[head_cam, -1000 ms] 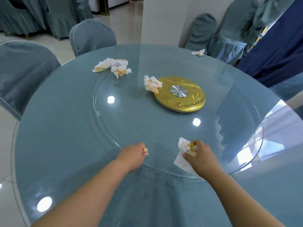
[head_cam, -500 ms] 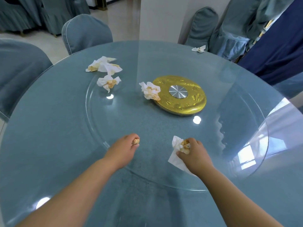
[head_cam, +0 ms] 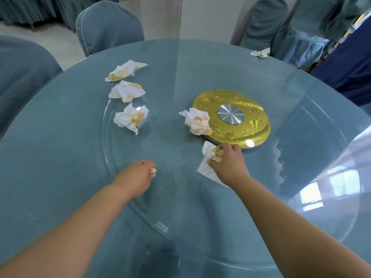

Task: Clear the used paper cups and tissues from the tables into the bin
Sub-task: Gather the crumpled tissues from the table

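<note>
The right hand [head_cam: 226,163], fingers [head_cam: 230,149] curled round a stained tissue [head_cam: 209,155], has advanced toward the crumpled tissue [head_cam: 197,122] beside the gold hub [head_cam: 255,109], while the left hand [head_cam: 136,175] pinches a small wad [head_cam: 153,170], so another pickup off the bench [head_cam: 60,157] looks close.

Stained white, blue-grey, gold
The tissue [head_cam: 208,154] in my right hand [head_cam: 228,164] is white blotched orange-brown, the scrap [head_cam: 153,170] in my left hand [head_cam: 136,175] orange; tissues at ten o'clock [head_cam: 128,91] match. The table [head_cam: 60,157] is speckled blue-grey; the disc [head_cam: 256,105] gold, its hub [head_cam: 230,114] silver with rays.
</note>
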`<state>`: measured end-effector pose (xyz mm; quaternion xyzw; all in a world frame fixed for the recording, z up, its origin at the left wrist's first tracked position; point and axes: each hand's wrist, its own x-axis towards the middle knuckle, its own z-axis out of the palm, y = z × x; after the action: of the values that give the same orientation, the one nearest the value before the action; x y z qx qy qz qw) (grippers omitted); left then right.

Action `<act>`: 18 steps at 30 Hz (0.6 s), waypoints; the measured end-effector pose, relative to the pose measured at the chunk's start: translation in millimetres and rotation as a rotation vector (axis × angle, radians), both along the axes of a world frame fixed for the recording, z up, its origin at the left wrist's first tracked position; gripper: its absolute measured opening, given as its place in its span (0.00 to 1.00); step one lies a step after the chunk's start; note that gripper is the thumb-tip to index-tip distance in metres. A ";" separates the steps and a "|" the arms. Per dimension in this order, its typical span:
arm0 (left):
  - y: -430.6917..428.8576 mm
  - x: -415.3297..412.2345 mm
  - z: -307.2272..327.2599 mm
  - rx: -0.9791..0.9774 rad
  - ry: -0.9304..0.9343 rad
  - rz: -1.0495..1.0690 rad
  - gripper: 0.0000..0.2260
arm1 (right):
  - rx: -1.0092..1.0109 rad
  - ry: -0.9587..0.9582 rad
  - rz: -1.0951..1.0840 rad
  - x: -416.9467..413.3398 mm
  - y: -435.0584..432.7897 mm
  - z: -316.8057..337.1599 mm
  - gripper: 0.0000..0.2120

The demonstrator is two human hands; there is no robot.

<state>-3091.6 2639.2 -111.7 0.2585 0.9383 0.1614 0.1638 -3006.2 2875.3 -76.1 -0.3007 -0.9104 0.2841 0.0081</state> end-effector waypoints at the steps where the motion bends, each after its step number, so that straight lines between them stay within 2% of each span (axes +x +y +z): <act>1: 3.8 1.7 2.5 -0.065 0.018 -0.019 0.10 | 0.006 0.012 0.008 -7.2 1.5 0.1 0.28; 3: 10.2 3.4 9.6 -0.155 0.069 -0.056 0.11 | 0.028 0.030 0.027 -21.0 4.7 0.9 0.27; 5: 12.4 2.6 19.6 -0.156 0.022 -0.061 0.11 | 0.063 0.039 0.054 -34.7 8.4 2.3 0.26; 7: 11.1 -0.5 28.3 -0.059 -0.094 -0.003 0.09 | 0.105 0.046 0.084 -49.1 13.3 2.7 0.26; 9: 8.9 -5.0 33.9 0.097 -0.129 0.081 0.07 | 0.139 0.046 0.116 -63.1 18.6 1.8 0.26; 13: 4.3 -23.8 26.4 0.230 0.116 0.166 0.09 | 0.198 -0.018 0.176 -88.6 26.8 -1.9 0.23; 15: 1.5 -32.3 19.5 0.199 0.208 0.155 0.12 | 0.205 -0.092 0.216 -99.4 30.0 -6.2 0.23; 18: -0.6 -39.4 10.7 0.113 0.247 0.099 0.15 | 0.161 -0.183 0.266 -107.4 32.1 -17.1 0.24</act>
<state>-3131.0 2638.6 -101.0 0.2385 0.9523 0.1889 0.0241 -3113.6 2907.4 -93.3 -0.2006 -0.9589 0.1804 -0.0881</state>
